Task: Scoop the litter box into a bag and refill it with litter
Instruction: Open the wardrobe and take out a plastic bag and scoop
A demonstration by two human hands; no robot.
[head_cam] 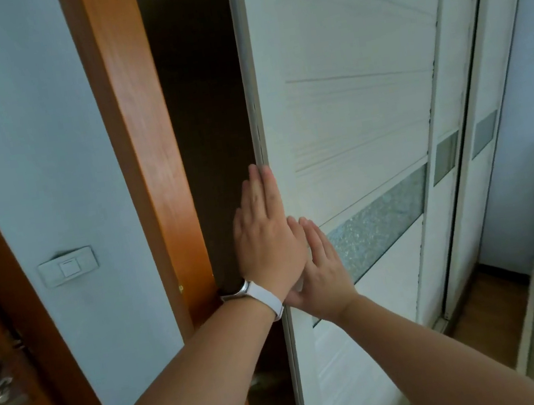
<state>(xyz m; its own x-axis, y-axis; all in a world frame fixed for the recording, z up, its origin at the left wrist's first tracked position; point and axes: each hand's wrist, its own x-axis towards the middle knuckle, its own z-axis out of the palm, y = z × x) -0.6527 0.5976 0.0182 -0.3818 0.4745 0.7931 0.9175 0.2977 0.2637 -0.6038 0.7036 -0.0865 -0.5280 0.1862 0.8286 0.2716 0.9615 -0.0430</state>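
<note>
Left hand point(265, 237) and right hand point(324, 270), fingers straight, flat against white sliding wardrobe door point(348, 103); dark wardrobe interior point(206, 107), contents indiscernible.

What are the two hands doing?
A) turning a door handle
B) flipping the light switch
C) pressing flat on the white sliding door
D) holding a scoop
C: the left hand and the right hand lie flat, fingers straight, against the white sliding door near its edge.
</note>
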